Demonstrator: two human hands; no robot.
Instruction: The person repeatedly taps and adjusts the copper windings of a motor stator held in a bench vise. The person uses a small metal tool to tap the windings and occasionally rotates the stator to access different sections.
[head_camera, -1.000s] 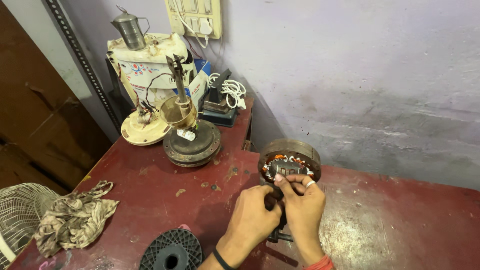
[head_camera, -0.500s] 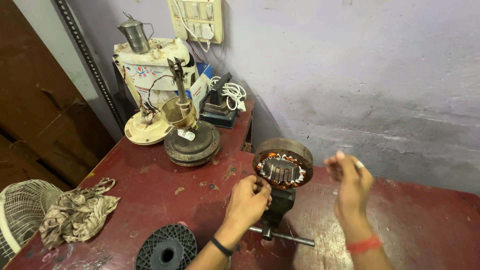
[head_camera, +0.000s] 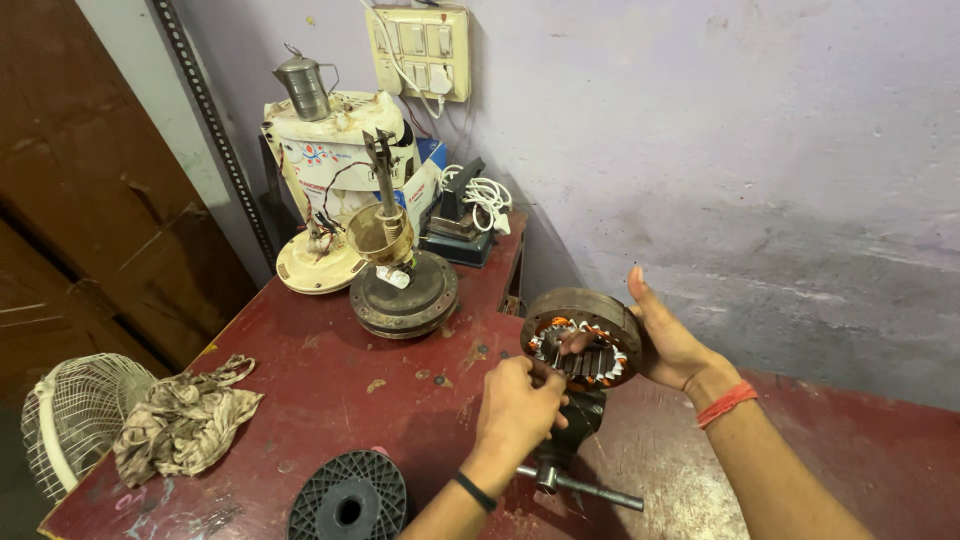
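While the stator (head_camera: 583, 340) sits upright in the small vise (head_camera: 568, 430) on the red table (head_camera: 330, 400), right hand (head_camera: 668, 340) cups its rim, palm open; left hand (head_camera: 518, 405) pinches at the windings (head_camera: 585, 355). Risk: slipping finger nicks copper, or stator tips in a loose clamp

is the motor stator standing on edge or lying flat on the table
On edge. The stator is raised off the table, its open face toward the camera, above a small vise. The right hand cups its rim; the left hand reaches its front.
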